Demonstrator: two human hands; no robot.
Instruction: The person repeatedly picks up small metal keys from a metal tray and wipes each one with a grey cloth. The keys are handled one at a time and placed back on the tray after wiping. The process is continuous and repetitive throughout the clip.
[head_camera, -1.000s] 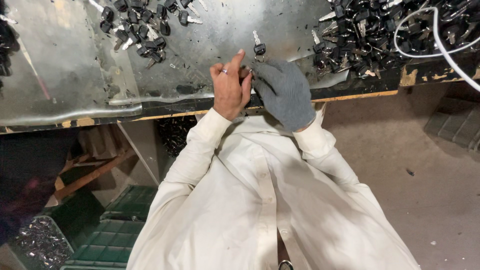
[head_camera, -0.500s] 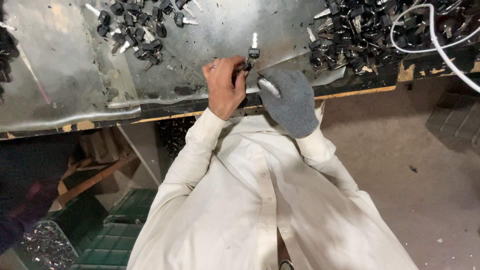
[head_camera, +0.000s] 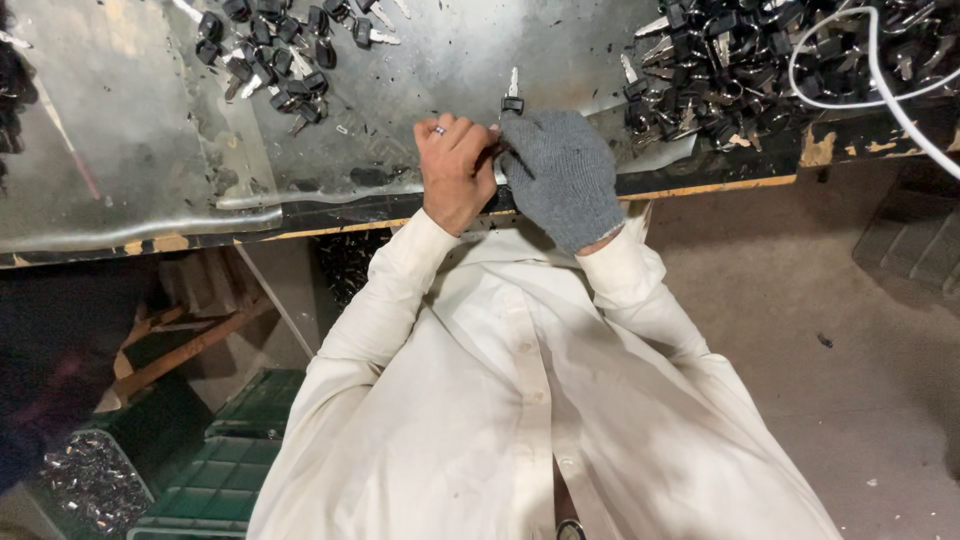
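My left hand is bare, with a ring on one finger, and its fingers are closed around a small dark key at the front of a metal-covered bench. My right hand, in a grey knit glove, presses against it from the right, fingers curled on the same key. Most of that key is hidden between the hands. A second key with a black head and silver blade lies on the sheet metal just beyond my fingertips, apart from them.
A cluster of black-headed keys lies at the back left and a larger heap at the back right, under a white cable. Green crates and a bin of metal parts stand below left. Concrete floor lies on the right.
My hands have closed together; the silver blade that lay across the glove half a second ago is now hidden between them. The key beyond my fingers has stayed put.
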